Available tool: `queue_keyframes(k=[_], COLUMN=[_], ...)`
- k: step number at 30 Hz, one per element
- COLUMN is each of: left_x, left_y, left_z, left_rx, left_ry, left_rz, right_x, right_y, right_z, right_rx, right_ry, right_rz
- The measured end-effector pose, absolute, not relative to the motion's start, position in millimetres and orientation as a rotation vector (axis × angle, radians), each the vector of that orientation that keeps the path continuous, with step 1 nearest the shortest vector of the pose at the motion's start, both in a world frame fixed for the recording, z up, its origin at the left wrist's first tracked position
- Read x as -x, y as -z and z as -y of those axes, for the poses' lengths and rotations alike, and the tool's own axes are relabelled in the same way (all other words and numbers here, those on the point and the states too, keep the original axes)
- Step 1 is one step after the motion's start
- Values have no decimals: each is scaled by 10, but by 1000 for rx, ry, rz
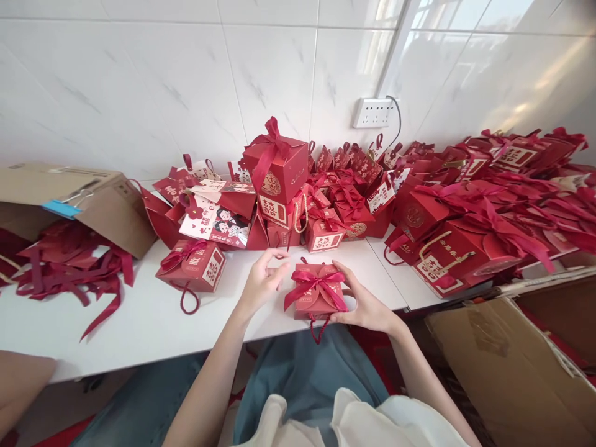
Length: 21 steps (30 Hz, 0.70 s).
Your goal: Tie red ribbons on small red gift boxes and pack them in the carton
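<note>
A red gift box (318, 304) with a ribbon bow (319, 282) tied on its top sits at the table's front edge. Its twisted cord handle (318, 330) hangs down over that edge. The fingers and thumb of my right hand (365, 301) grip the box's right side. Just left of the box, my left hand (265, 279) is raised with its fingers apart and nothing in them. Farther left on the table stands another red gift box (198, 267), also with a bow and a cord loop.
Finished-looking boxes with ribbons (475, 217) are heaped on the right. Behind my hands stand more boxes, one tall box (275, 161) stacked high. Loose ribbons (77, 261) spill from a cardboard carton (109, 205) at left. An open carton (503, 347) stands low at right; another person's knee (23, 385) shows lower left.
</note>
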State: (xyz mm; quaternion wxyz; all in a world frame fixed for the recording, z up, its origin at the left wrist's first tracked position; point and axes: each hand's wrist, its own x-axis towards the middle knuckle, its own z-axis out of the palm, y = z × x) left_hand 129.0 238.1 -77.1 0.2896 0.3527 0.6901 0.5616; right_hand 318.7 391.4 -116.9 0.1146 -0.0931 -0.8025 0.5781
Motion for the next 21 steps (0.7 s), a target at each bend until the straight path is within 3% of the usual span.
queue_keyframes(k=[6,12,21], left_x=[-1454,-1579,-1583], left_y=[812,819,818], left_z=[-2336,-2414,-2351], left_rx=[-949,-910,-932], left_ry=[-1278,-1409,-1329], left_rz=[-2018,-2016,-2177], right_x=[-3193,-3198,-3199], right_y=[1164,1134,1144], right_z=[-3902,-3873,-3880], right_rx=[304,350,329], right_ry=[-1720,-1696,-1685], right_rz=[2354,2375,2362])
